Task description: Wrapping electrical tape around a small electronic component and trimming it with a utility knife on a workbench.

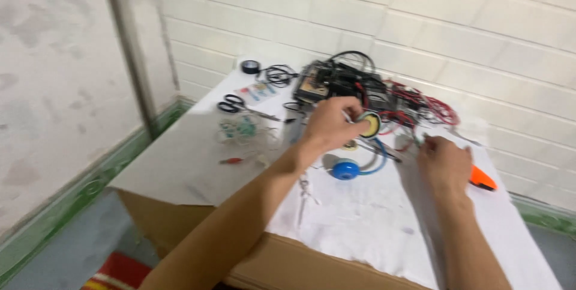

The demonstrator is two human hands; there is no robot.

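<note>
My left hand [331, 123] is raised over the middle of a white-covered cardboard table [198, 164] and holds a small round yellow reel [371, 125] by its edge. My right hand [445, 164] rests on the white cloth to the right, fingers closed on a thin wire end near the tangle of red and black wires [420, 110]. Below the left hand, a blue round spool [345, 170] with a blue wire lies on the cloth. A dark circuit assembly [336, 83] sits at the back.
Black-handled scissors [230, 105], a roll of black tape [250, 66], a coiled black cable [279, 75] and a small clear bag of parts [243, 128] lie on the left. An orange-handled tool [482, 178] lies beside my right hand. A white tiled wall stands behind.
</note>
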